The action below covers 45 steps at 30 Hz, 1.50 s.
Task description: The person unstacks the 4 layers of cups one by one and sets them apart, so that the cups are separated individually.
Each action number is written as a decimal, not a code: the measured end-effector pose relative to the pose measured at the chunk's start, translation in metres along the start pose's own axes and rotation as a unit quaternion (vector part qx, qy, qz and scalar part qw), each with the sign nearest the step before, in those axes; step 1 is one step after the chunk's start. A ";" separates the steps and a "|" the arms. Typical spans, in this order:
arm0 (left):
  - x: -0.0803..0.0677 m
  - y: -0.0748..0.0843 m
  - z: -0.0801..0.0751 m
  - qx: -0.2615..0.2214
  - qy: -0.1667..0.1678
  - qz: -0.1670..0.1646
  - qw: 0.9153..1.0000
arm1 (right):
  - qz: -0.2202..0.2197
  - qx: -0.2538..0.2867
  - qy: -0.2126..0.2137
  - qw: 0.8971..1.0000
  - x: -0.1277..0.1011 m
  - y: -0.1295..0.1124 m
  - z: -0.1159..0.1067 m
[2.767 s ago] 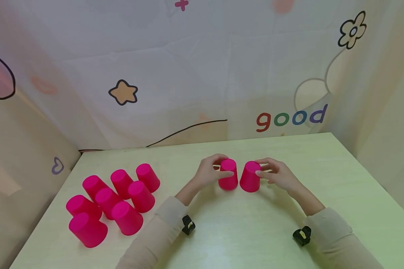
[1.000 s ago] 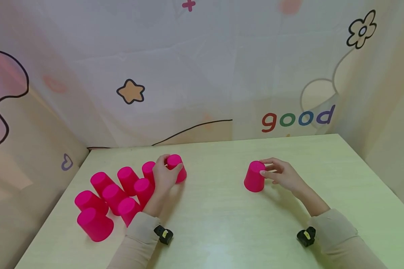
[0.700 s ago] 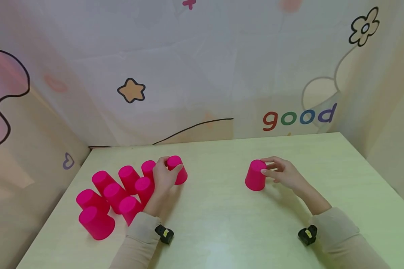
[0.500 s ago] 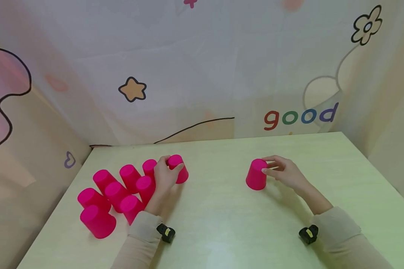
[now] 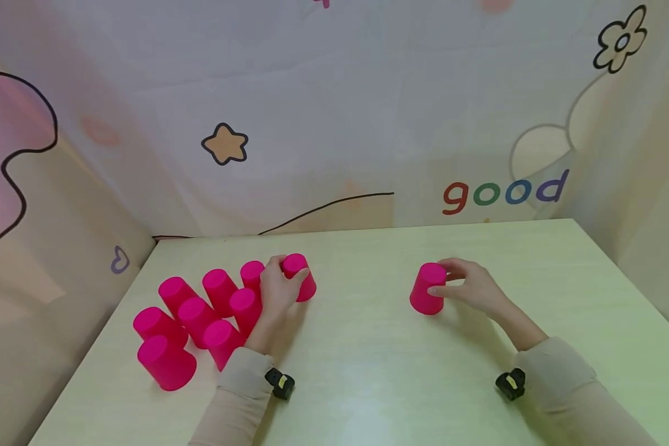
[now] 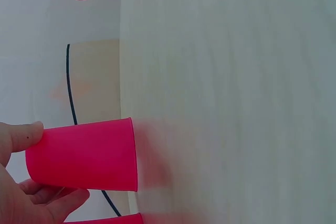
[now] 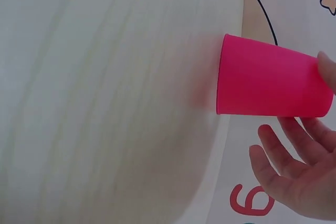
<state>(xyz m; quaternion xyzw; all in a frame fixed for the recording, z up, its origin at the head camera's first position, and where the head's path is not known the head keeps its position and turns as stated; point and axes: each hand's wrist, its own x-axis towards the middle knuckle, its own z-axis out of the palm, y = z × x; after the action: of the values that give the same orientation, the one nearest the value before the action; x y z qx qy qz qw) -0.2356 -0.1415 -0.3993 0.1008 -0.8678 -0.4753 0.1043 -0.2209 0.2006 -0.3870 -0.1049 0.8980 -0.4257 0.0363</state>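
Beside the group of pink cups on the left, my left hand pinches an upside-down pink cup. The left wrist view shows the thumb on one side of that cup and fingers on the other, its rim at or near the tabletop. Right of centre, my right hand holds a second upside-down pink cup. Seen from the right wrist, thumb and fingers lie on opposite sides of this cup, near its base. Whether either rim touches the table cannot be told.
Several upside-down pink cups stand close together on the table's left side, partly behind my left hand and forearm. The pale wooden table ends at a printed curtain behind it. A small black device sits at each wrist.
My left hand has carried its cup leftward, from next to the right cup to beside the group. Latterly it stays there. My right thumb has shifted further across its cup. The head view has shifted slightly.
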 end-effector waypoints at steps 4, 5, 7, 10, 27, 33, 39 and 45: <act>-0.001 0.002 0.000 0.011 -0.003 0.005 1.000 | -0.002 -0.010 0.014 1.000 0.004 -0.006 0.002; -0.001 0.002 0.000 0.012 -0.003 0.005 1.000 | -0.003 -0.011 0.018 1.000 0.005 -0.008 0.003; -0.001 0.003 0.000 0.014 -0.003 0.007 1.000 | -0.002 -0.010 0.026 1.000 0.008 -0.013 0.004; 0.000 0.003 0.000 0.016 -0.005 0.003 1.000 | -0.007 -0.005 0.033 0.999 0.014 -0.022 0.008; -0.002 0.004 0.001 0.016 -0.005 0.013 1.000 | -0.025 0.051 0.015 0.998 0.059 -0.065 0.056; -0.001 0.003 0.001 0.010 0.000 0.013 1.000 | -0.036 0.049 0.013 0.998 0.070 -0.074 0.072; -0.001 0.003 0.000 0.015 0.001 0.003 1.000 | -0.048 0.058 0.010 0.997 0.078 -0.082 0.090; 0.000 0.003 -0.001 0.017 0.003 0.002 1.000 | -0.042 0.061 0.009 0.997 0.085 -0.090 0.107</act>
<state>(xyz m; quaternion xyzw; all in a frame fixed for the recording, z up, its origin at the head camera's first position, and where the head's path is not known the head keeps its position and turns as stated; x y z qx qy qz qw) -0.2351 -0.1404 -0.3959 0.1021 -0.8758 -0.4597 0.1063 -0.2728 0.0457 -0.3830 -0.1366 0.8652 -0.4821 0.0164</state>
